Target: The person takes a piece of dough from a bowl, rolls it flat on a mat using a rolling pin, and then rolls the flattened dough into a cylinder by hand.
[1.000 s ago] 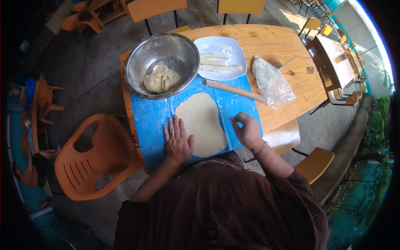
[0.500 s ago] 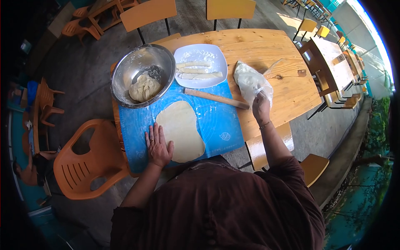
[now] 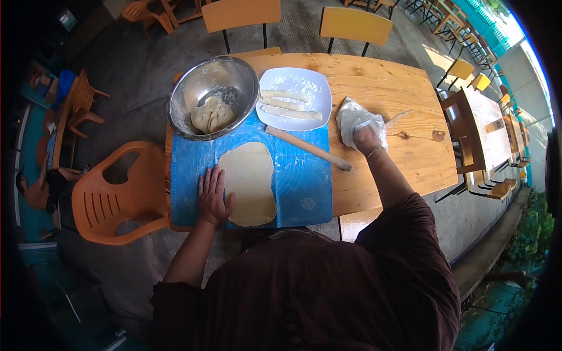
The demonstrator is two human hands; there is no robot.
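A flattened sheet of dough (image 3: 249,181) lies on a blue mat (image 3: 301,187). My left hand (image 3: 214,196) rests flat at the sheet's left edge, fingers stretched out. Over on the right, my right hand (image 3: 367,139) reaches into the mouth of a white plastic bag (image 3: 353,119), its fingers hidden inside. A wooden rolling pin (image 3: 307,148) lies slantwise between the dough sheet and the bag. Behind the mat, a steel bowl (image 3: 246,117) holds a lump of dough (image 3: 212,114). Beside it, a white square plate (image 3: 301,79) carries several floured dough rolls (image 3: 290,107).
All this stands on a wooden table (image 3: 404,158). An orange plastic chair (image 3: 120,193) is close on the left, and wooden chairs (image 3: 356,26) line the far side. Another person (image 3: 44,190) sits at the far left. More tables (image 3: 483,128) stand to the right.
My right hand has gone deeper into the plastic bag. My left hand stays on the dough's left edge. The whole view has shifted and turned slightly.
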